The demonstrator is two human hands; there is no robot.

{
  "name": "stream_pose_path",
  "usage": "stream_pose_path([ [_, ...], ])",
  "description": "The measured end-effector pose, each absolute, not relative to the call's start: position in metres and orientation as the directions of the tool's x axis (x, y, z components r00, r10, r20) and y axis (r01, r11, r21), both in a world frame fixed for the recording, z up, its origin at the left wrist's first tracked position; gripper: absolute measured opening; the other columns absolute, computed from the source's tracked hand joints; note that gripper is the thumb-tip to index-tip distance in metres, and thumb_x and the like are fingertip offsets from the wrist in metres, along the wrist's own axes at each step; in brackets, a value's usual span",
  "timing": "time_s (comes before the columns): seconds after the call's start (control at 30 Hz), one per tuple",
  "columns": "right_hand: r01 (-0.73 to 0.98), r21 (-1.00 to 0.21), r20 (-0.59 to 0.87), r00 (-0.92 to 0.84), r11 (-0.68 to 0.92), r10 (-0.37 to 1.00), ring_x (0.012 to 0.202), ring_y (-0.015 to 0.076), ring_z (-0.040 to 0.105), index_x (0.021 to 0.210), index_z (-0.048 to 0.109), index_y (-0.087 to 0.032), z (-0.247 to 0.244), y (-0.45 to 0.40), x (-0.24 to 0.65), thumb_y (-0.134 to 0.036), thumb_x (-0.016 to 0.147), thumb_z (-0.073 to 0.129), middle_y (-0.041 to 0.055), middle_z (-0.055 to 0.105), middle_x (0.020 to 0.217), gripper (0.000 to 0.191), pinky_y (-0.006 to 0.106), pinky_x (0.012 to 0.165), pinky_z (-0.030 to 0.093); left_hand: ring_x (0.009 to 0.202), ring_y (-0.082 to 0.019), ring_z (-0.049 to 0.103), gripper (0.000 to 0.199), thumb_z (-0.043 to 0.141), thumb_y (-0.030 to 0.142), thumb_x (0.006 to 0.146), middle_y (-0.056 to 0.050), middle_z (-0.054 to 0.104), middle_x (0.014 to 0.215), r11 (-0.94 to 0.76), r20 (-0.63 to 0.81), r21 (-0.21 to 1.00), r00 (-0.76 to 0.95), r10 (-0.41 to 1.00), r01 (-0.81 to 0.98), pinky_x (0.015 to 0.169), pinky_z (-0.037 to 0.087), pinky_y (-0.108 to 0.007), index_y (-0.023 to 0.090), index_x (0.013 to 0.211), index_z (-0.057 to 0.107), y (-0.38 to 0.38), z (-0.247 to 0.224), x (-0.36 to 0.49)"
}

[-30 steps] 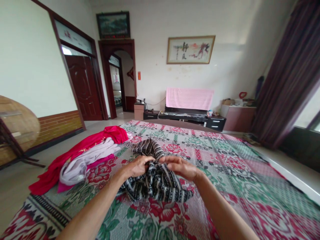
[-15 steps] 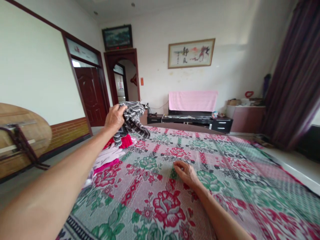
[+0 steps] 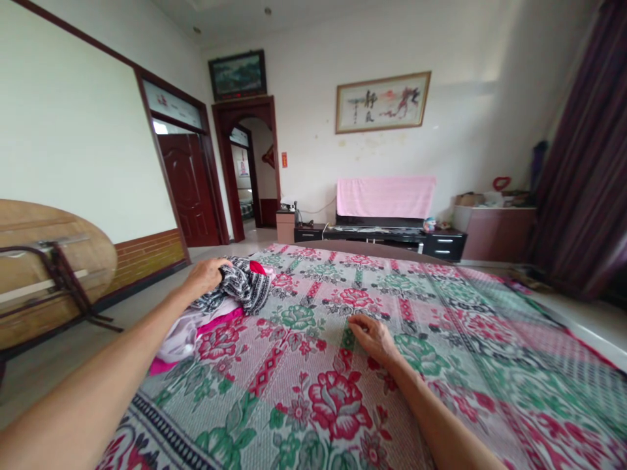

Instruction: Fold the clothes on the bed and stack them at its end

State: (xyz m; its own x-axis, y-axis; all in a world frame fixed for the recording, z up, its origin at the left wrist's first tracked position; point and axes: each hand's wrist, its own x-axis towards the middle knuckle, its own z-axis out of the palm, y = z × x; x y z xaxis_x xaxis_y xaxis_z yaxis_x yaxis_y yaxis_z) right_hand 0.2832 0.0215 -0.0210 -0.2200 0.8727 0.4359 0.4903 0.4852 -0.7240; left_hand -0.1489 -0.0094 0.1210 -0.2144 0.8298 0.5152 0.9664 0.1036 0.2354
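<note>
My left hand [image 3: 208, 274] grips a black-and-white patterned garment [image 3: 245, 284] at its left edge. The garment lies bunched on a pile at the left side of the bed-like surface, over white cloth [image 3: 177, 338], magenta cloth [image 3: 223, 320] and a bit of red cloth [image 3: 257, 267]. My right hand [image 3: 368, 334] rests on the floral cover [image 3: 337, 405] near the middle, its fingers curled together; whether anything is between them is too small to tell.
A round wooden tabletop [image 3: 53, 261] on folded metal legs leans at the left. Beyond the cover's far edge stand a black low cabinet [image 3: 443, 245], a pink cloth [image 3: 386, 196] over a screen, and a pinkish cupboard [image 3: 497, 234]. Dark purple curtains [image 3: 578, 156] hang at the right.
My left hand has come down and to the left with the patterned garment, which was raised above the pile and now lies on it. My right hand has hardly moved on the cover.
</note>
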Motion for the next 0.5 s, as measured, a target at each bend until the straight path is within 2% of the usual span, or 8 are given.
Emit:
stream_pose_path([
  [0.1, 0.481, -0.724, 0.445, -0.222, 0.495, 0.867, 0.073, 0.0215, 0.066, 0.082, 0.072, -0.022, -0.021, 0.022, 0.284, -0.040, 0.075, 0.051, 0.0041, 0.074, 0.080, 0.029, 0.032, 0.071, 0.050, 0.099, -0.023, 0.065, 0.046, 0.039, 0.007, 0.070, -0.003, 0.073, 0.101, 0.128, 0.471, 0.131, -0.175, 0.864, 0.983, 0.088, 0.047, -0.031, 0.024, 0.097, 0.073, -0.027, 0.130, -0.154],
  [0.2, 0.483, -0.719, 0.446, -0.230, 0.499, 0.865, 0.073, 0.0214, 0.066, 0.082, 0.072, -0.023, -0.021, 0.022, 0.284, -0.040, 0.075, 0.051, 0.0036, 0.074, 0.080, 0.028, 0.032, 0.070, 0.050, 0.104, -0.022, 0.063, 0.049, 0.038, 0.006, 0.071, -0.004, 0.069, 0.113, 0.127, 0.481, 0.089, -0.155, 0.863, 0.988, 0.092, 0.046, -0.030, 0.025, 0.101, 0.072, -0.052, 0.114, -0.158],
  [0.3, 0.491, -0.714, 0.448, -0.226, 0.498, 0.865, 0.073, 0.0212, 0.067, 0.083, 0.073, -0.023, -0.023, 0.024, 0.285, -0.039, 0.075, 0.051, 0.0035, 0.074, 0.080, 0.028, 0.031, 0.071, 0.050, 0.111, -0.019, 0.061, 0.051, 0.039, 0.005, 0.069, -0.002, 0.066, 0.121, 0.071, 0.321, 0.037, -0.080, 0.944, 0.997, 0.098, 0.042, -0.028, 0.026, 0.102, 0.072, -0.076, 0.075, -0.150],
  [0.33, 0.495, -0.712, 0.452, -0.222, 0.499, 0.864, 0.074, 0.0213, 0.067, 0.083, 0.073, -0.023, -0.024, 0.025, 0.285, -0.038, 0.075, 0.050, 0.0036, 0.074, 0.081, 0.028, 0.032, 0.071, 0.050, 0.117, -0.020, 0.057, 0.052, 0.040, 0.006, 0.070, -0.002, 0.062, 0.129, 0.069, 0.255, 0.009, -0.069, 0.965, 0.998, 0.100, 0.041, -0.029, 0.027, 0.105, 0.071, -0.084, 0.062, -0.144],
  [0.4, 0.504, -0.705, 0.458, -0.214, 0.499, 0.863, 0.076, 0.0218, 0.067, 0.083, 0.073, -0.023, -0.025, 0.026, 0.285, -0.038, 0.075, 0.050, 0.0039, 0.075, 0.083, 0.028, 0.032, 0.072, 0.050, 0.130, -0.025, 0.046, 0.056, 0.044, 0.007, 0.070, -0.004, 0.051, 0.143, 0.144, 0.183, -0.077, -0.127, 0.975, 0.987, 0.106, 0.035, -0.041, 0.029, 0.115, 0.068, -0.095, 0.043, -0.129],
  [0.5, 0.530, -0.684, 0.464, -0.215, 0.502, 0.860, 0.077, 0.0223, 0.068, 0.082, 0.073, -0.023, -0.027, 0.028, 0.284, -0.036, 0.076, 0.049, 0.0043, 0.074, 0.083, 0.027, 0.032, 0.073, 0.051, 0.138, -0.028, 0.035, 0.057, 0.044, 0.009, 0.075, -0.005, 0.040, 0.151, 0.188, 0.232, -0.149, -0.150, 0.961, 0.971, 0.106, 0.031, -0.048, 0.031, 0.124, 0.062, -0.105, 0.033, -0.104],
])
